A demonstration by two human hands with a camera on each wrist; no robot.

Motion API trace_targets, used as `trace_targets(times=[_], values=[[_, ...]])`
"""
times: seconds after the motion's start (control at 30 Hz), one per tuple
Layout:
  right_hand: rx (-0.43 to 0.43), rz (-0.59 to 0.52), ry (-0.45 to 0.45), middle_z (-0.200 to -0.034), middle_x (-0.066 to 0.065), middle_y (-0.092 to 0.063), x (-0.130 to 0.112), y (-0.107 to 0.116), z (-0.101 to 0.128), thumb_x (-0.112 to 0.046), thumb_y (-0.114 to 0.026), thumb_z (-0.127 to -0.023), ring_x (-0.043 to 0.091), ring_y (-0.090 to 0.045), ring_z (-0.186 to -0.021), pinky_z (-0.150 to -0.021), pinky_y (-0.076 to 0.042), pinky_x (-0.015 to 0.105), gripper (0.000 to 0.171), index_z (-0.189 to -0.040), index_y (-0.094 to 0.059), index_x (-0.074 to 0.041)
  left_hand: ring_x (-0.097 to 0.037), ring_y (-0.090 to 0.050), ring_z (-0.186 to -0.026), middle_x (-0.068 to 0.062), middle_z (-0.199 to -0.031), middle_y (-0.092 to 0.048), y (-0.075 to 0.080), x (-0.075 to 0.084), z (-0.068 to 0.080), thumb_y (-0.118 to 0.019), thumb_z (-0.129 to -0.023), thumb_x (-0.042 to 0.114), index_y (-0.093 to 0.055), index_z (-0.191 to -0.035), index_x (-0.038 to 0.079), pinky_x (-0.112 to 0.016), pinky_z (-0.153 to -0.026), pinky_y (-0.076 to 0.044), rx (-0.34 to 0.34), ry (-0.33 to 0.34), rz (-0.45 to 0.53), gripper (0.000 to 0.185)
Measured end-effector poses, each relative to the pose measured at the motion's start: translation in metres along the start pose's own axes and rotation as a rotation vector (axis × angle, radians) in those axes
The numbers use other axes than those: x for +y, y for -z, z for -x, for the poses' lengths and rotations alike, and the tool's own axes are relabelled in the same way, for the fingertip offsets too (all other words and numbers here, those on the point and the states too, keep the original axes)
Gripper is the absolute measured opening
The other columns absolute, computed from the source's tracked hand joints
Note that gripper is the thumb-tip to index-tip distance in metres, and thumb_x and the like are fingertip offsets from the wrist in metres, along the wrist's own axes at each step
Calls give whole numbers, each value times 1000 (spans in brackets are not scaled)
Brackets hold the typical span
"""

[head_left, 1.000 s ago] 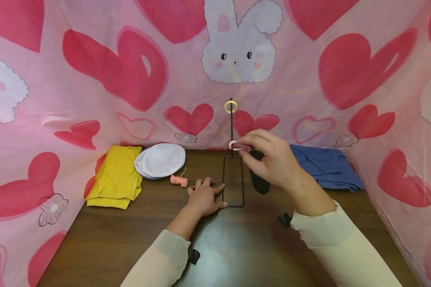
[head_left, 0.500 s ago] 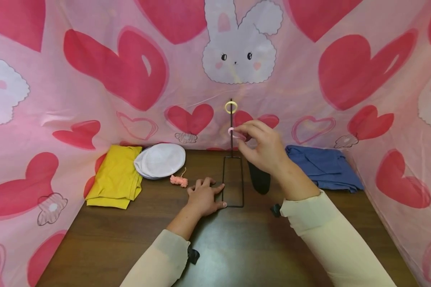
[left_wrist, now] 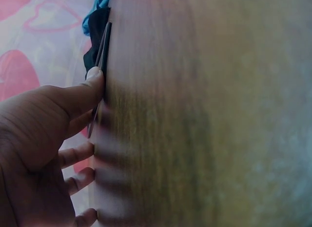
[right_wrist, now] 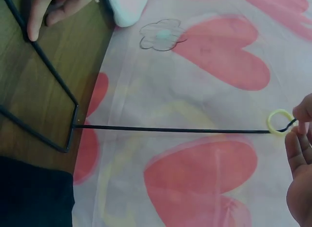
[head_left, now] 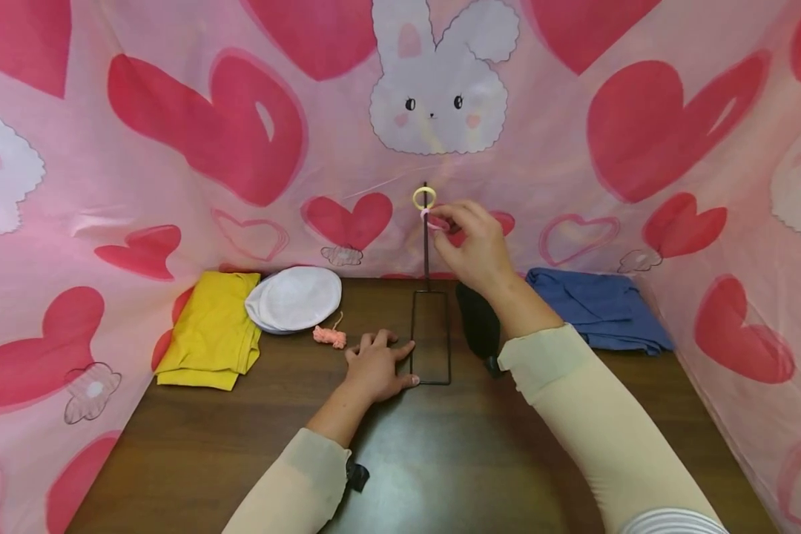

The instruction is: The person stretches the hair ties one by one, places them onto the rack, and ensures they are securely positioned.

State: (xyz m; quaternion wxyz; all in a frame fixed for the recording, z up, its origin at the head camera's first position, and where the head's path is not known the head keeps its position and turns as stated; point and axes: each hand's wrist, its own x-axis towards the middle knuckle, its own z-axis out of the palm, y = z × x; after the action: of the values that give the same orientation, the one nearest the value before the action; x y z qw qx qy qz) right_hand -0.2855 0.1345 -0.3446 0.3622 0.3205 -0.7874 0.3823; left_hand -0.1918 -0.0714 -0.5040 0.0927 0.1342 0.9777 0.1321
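A black wire stand (head_left: 426, 259) has a rectangular base and an upright rod. A yellow ring (head_left: 414, 198) hangs at the rod's hooked top. My right hand (head_left: 477, 248) pinches a pink ring (head_left: 437, 225) between thumb and fingertips, beside the rod and just below the yellow ring in the head view. Fingers mostly hide the pink ring in the right wrist view, where they are close to the hook tip. Whether the pink ring touches the rod I cannot tell. With fingers spread, my left hand (head_left: 374, 365) presses the base's left side against the table.
Folded yellow cloth (head_left: 207, 334), a white round fabric item (head_left: 300, 298) and a small coral yarn bundle (head_left: 329, 337) lie on the left. A black item (head_left: 477, 319) and folded blue cloth (head_left: 594, 308) lie right of the stand. Pink printed fabric (head_left: 347, 133) walls the table.
My right hand has risen along the rod with the pink ring, from near the base to just under the yellow ring. The left hand stays on the base.
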Motion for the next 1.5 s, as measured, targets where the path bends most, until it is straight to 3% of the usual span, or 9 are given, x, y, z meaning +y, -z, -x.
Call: trace_targets(times=[0.27, 0.43, 0.67, 1.07, 1.3, 1.5], values=[[56, 18, -106, -99, 14, -67, 9, -8, -11, -6, -76, -89, 23, -67, -82, -80, -60, 39, 22, -110, -77, 0, -38, -35, -140, -4, -153, -42, -1, 1, -1, -72, -89, 64, -51, -154, 39, -68, -101, -30, 9, -23, 11, 73], [53, -2, -174, -109, 16, -66, 11, -12, -16, -2, -75, -87, 25, -68, -86, -84, -59, 38, 26, -113, -76, 2, -38, -36, -139, -4, -153, -43, -2, 0, -1, -73, -88, 64, -51, -154, 39, -69, -101, -30, 10, -26, 7, 73], [42, -12, -172, -120, 18, -64, 10, -11, -12, 2, -76, -86, 28, -70, -95, -88, -58, 41, 33, -119, -73, 3, -38, -35, -140, -4, -154, -42, -1, -1, -1, -72, -89, 64, -51, -154, 39, -69, -102, -29, 13, -21, 15, 73], [-37, -3, -133, -114, 14, -68, 3, 22, 39, -4, -83, -84, 25, -68, -94, -86, -57, 40, 39, -122, -74, -3, -39, -34, -140, -4, -155, -41, -1, -3, 0, -71, -90, 63, -50, -155, 38, -69, -101, -29, -5, -18, 8, 73], [-45, 13, -157, -105, 8, -72, 4, 35, 71, -5, -85, -84, 21, -68, -93, -76, -60, 40, 38, -121, -75, -5, -39, -35, -140, -4, -154, -41, 0, -4, -2, -71, -89, 64, -50, -154, 39, -69, -101, -30, 7, -12, -7, 73], [-60, 0, -167, -106, 7, -72, 3, 46, 99, -2, -86, -82, 21, -68, -93, -82, -53, 21, 37, -117, -75, -4, -39, -35, -140, -4, -154, -42, -4, -4, -2, -72, -89, 64, -51, -154, 39, -70, -100, -30, 10, -19, 0, 73]])
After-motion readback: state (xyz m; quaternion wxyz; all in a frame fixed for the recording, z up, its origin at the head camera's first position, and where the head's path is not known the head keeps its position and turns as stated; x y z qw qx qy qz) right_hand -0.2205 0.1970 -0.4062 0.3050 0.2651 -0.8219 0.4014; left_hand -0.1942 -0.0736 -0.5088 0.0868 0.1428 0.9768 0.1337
